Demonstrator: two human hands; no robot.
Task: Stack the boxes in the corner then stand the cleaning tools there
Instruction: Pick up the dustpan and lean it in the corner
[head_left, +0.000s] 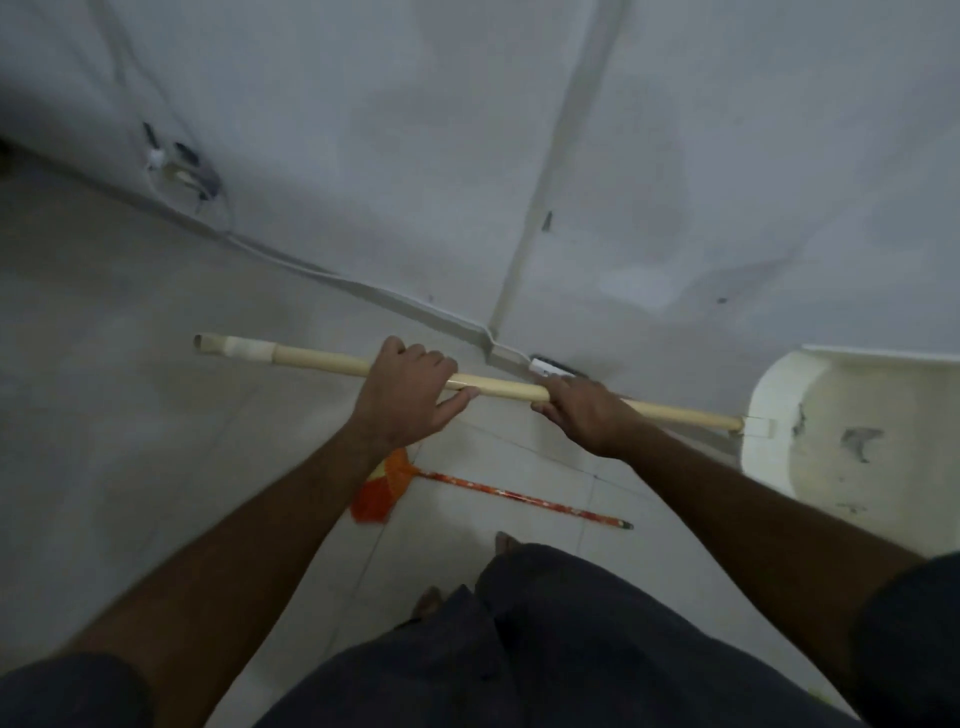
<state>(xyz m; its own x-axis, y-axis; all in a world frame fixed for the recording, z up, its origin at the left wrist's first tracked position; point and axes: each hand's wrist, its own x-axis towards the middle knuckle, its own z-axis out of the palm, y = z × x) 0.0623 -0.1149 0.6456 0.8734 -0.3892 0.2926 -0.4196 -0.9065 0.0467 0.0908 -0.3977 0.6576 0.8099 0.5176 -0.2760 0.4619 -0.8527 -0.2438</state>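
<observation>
I hold a long pale wooden handle (322, 359) almost level across the middle of the view, its taped end pointing left. My left hand (402, 395) grips it near the middle and my right hand (584, 415) grips it further right. The handle joins a large white dustpan (857, 441) at the right edge. On the tiled floor below my hands lies a small orange broom (387, 488) with a red patterned stick (524, 501). The room corner (493, 343) is just beyond my hands. No boxes are in view.
Two grey-white walls meet at the corner, with a white conduit (550, 187) running up it and another along the wall's foot. A damaged wall socket (182, 169) sits at the left. My feet and dark shorts (545, 649) fill the bottom.
</observation>
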